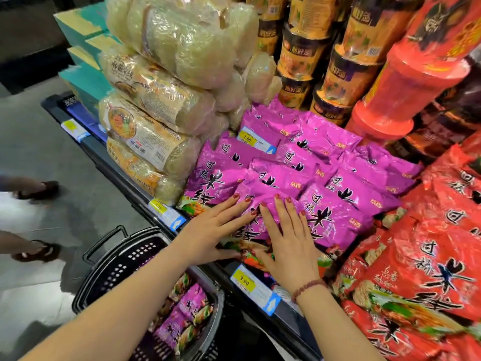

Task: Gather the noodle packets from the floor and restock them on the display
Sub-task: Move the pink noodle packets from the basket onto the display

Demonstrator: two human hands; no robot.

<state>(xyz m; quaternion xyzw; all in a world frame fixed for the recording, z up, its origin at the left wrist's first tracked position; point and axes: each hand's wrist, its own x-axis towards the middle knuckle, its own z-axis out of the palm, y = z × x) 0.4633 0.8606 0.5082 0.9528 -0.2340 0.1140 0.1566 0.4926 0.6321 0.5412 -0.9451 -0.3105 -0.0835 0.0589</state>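
Under flat fingers: purple noodle packet on display.

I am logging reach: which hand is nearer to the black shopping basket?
Left. The left hand rests on the purple noodle packets, up and right of the shopping basket; the right hand lies farther right.

The purple noodle packets and the red packets to their right are glossy, crinkled plastic film that catches the light. The pale noodle bundles at far left sit in clear shiny wrap, and the basket near left is matt black perforated plastic. The floor looks smooth, dull grey.
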